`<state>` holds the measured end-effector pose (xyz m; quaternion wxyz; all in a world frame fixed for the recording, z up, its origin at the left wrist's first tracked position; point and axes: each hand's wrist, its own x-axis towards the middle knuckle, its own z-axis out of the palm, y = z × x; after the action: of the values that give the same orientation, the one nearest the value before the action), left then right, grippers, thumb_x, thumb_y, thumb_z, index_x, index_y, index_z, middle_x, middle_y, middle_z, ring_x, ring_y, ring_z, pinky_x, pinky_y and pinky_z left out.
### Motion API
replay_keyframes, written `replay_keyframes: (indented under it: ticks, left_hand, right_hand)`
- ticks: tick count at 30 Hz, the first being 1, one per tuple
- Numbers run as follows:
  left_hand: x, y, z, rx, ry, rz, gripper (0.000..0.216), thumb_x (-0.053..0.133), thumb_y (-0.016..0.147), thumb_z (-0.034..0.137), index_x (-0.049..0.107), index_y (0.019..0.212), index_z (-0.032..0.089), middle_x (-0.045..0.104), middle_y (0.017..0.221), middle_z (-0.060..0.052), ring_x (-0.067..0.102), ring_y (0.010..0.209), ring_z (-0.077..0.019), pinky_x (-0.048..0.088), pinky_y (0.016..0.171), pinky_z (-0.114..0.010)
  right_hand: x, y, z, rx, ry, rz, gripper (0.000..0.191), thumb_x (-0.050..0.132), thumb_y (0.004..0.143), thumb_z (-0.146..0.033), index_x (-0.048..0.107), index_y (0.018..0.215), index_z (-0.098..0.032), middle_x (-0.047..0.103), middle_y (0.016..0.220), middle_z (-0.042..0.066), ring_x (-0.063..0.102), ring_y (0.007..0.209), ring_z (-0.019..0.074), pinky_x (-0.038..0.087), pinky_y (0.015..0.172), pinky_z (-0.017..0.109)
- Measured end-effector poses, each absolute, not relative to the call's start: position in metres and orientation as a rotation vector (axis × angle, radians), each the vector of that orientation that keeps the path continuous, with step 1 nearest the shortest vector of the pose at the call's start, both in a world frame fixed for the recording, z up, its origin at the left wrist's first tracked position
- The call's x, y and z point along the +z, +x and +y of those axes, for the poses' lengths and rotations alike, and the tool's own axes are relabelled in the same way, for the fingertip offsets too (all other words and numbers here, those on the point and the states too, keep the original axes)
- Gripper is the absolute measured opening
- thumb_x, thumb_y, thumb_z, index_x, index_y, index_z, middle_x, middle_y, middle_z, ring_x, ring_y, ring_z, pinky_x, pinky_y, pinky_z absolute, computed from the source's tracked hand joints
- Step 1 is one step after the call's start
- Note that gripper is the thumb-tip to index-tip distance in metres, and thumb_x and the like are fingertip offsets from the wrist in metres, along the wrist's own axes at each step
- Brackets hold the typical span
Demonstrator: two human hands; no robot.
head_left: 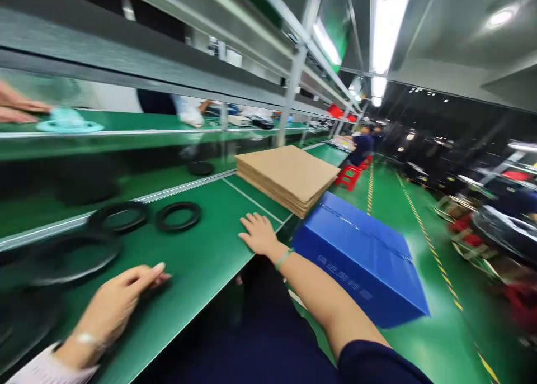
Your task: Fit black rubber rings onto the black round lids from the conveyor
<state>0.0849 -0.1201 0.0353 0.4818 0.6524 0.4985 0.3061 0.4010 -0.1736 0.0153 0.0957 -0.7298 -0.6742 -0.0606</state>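
So the green workbench [201,261] runs diagonally away from the camera, and its near edge cuts from bottom left up toward the stack of flat cardboard sheets [289,177]. The right hand [260,234] lies palm down right at that edge, just short of the cardboard, fingers spread and relaxed, gripping nothing. The left hand [115,303] is further back along the same edge, fingers loosely curled with the tips on the bench surface, also not holding anything as far as I can see.

Using the cardboard stack as the reference: it sits at the far corner of the bench, with one corner hanging over the edge above a blue box [361,255] down on the floor. Its long side seems to run along the bench, pointing away from the camera. Left of the stack and well apart from it, two black rings [178,215] lie flat side by side near the metal rail [84,219]. A bigger blurry ring [71,258] lies closer to the left hand.

Between the rings and the stack the bench surface is bare green. Another person's hand [17,107] shows on the far belt, top left.
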Motion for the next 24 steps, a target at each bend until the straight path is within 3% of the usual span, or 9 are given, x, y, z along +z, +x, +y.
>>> replay_keyframes:
  ticks: [3,5,8,14,16,17,20,22,24]
  left_hand:
    - [0.023,0.076,-0.119,0.81,1.37,1.036,0.045,0.058,0.083,0.054,0.055,0.058,0.017,0.067,0.068,-0.002,0.064,0.082,-0.0242,0.048,0.077,-0.031]
    - [0.02,0.08,-0.117,0.843,1.293,0.972,0.034,0.063,0.073,0.051,0.064,0.078,0.018,0.067,0.072,-0.002,0.065,0.079,-0.0239,0.05,0.075,-0.032]
    - [0.016,0.083,-0.115,0.822,1.289,0.885,0.042,0.066,0.065,0.038,0.064,0.101,0.017,0.066,0.077,-0.003,0.065,0.077,-0.023,0.05,0.075,-0.033]
    - [0.01,0.078,-0.116,0.752,1.357,0.872,0.029,0.061,0.077,0.036,0.064,0.098,0.017,0.066,0.086,-0.005,0.065,0.084,-0.022,0.05,0.082,-0.036]
    - [0.009,0.079,-0.116,0.752,1.338,0.887,0.027,0.06,0.08,0.037,0.064,0.099,0.017,0.066,0.086,-0.005,0.065,0.084,-0.0211,0.05,0.08,-0.034]
    - [0.008,0.08,-0.115,0.755,1.329,0.902,0.027,0.06,0.081,0.038,0.064,0.098,0.016,0.066,0.084,-0.005,0.065,0.082,-0.0206,0.051,0.078,-0.033]
    - [0.005,0.084,-0.114,0.78,1.307,0.97,0.028,0.062,0.083,0.04,0.063,0.097,0.016,0.065,0.081,-0.005,0.063,0.078,-0.0192,0.05,0.069,-0.029]
    - [0.003,0.085,-0.113,0.788,1.297,1.016,0.028,0.063,0.084,0.041,0.063,0.097,0.016,0.065,0.08,-0.005,0.063,0.077,-0.0185,0.049,0.067,-0.028]
    - [0.002,0.085,-0.114,0.793,1.282,1.052,0.029,0.064,0.085,0.041,0.063,0.098,0.015,0.066,0.08,-0.005,0.062,0.075,-0.0178,0.049,0.065,-0.027]
  right_hand:
    - [0.006,0.402,-0.168,-0.161,-2.192,-2.019,0.053,0.04,0.103,-0.05,0.038,0.149,-0.024,0.032,0.156,0.006,0.021,0.144,0.0269,0.019,0.118,0.046]
    - [-0.001,0.401,-0.163,-0.159,-2.208,-2.047,0.054,0.039,0.103,-0.049,0.035,0.15,-0.023,0.028,0.157,0.007,0.018,0.146,0.0274,0.018,0.118,0.047]
    - [-0.005,0.399,-0.148,-0.132,-2.199,-2.124,0.058,0.037,0.103,-0.05,0.028,0.154,-0.021,0.023,0.159,0.011,0.012,0.147,0.0301,0.016,0.118,0.054]
    - [0.002,0.372,-0.08,-0.006,-1.834,-2.269,0.089,0.051,0.094,-0.063,0.005,0.157,-0.021,0.016,0.16,0.014,0.012,0.148,0.0303,0.015,0.116,0.06]
    - [0.003,0.357,-0.051,0.068,-1.628,-2.298,0.092,0.062,0.088,-0.06,0.013,0.157,-0.024,0.017,0.16,0.013,0.016,0.147,0.0288,0.019,0.117,0.056]
    - [0.003,0.349,-0.036,0.12,-1.509,-2.309,0.085,0.067,0.087,-0.056,0.025,0.154,-0.026,0.019,0.159,0.012,0.019,0.146,0.0281,0.021,0.117,0.052]
    - [0.001,0.323,0.005,0.368,-1.178,-2.203,0.035,0.072,0.086,-0.042,0.068,0.116,-0.025,0.043,0.146,0.01,0.036,0.137,0.0275,0.028,0.115,0.044]
    - [-0.001,0.306,0.025,0.608,-1.047,-1.953,0.022,0.073,0.084,-0.042,0.071,0.091,-0.021,0.061,0.123,0.01,0.049,0.123,0.0275,0.034,0.11,0.043]
    - [-0.001,0.293,0.036,0.796,-0.973,-1.716,0.029,0.064,0.089,-0.049,0.068,0.088,-0.02,0.067,0.105,0.009,0.058,0.107,0.0257,0.043,0.1,0.042]
